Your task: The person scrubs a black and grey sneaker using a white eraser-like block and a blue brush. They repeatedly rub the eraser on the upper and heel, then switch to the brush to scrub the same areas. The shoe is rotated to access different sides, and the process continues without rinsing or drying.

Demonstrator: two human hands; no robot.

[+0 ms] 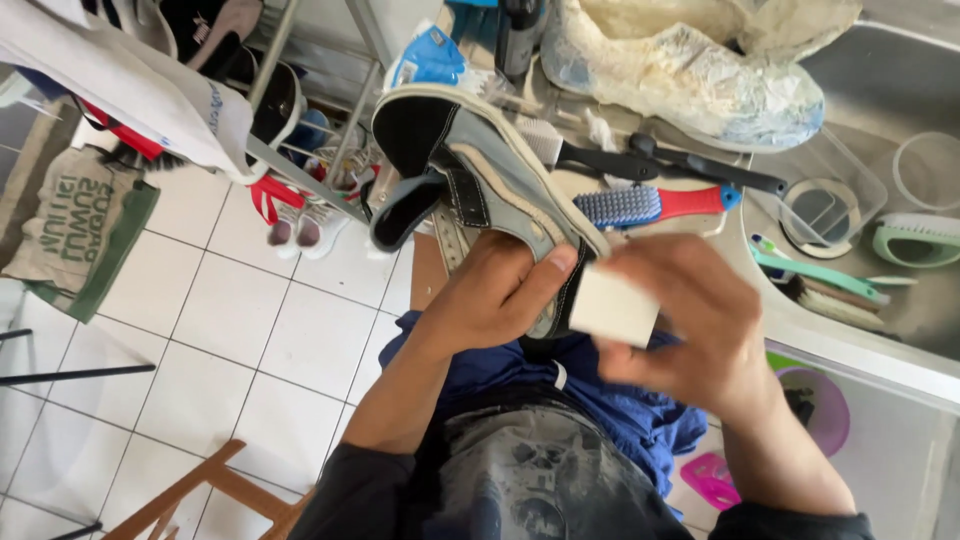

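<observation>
My left hand (pixel 497 292) grips a grey and black sneaker (pixel 487 175) with a cream rubber sole, holding it near the toe with the heel pointing away from me. A loose strap hangs off its side. My right hand (pixel 690 325) holds a white sponge block (pixel 612 307) pressed against the sneaker's toe edge. A blue cloth (pixel 610 400) lies on my lap beneath both hands.
A counter ahead carries a red-handled brush with blue bristles (pixel 650 205), a black brush (pixel 640 160), a green toothbrush (pixel 815 270), clear plastic tubs (pixel 830 200) and a worn pale shoe (pixel 690 75). A rack with shoes (pixel 310 215) stands over the tiled floor at left.
</observation>
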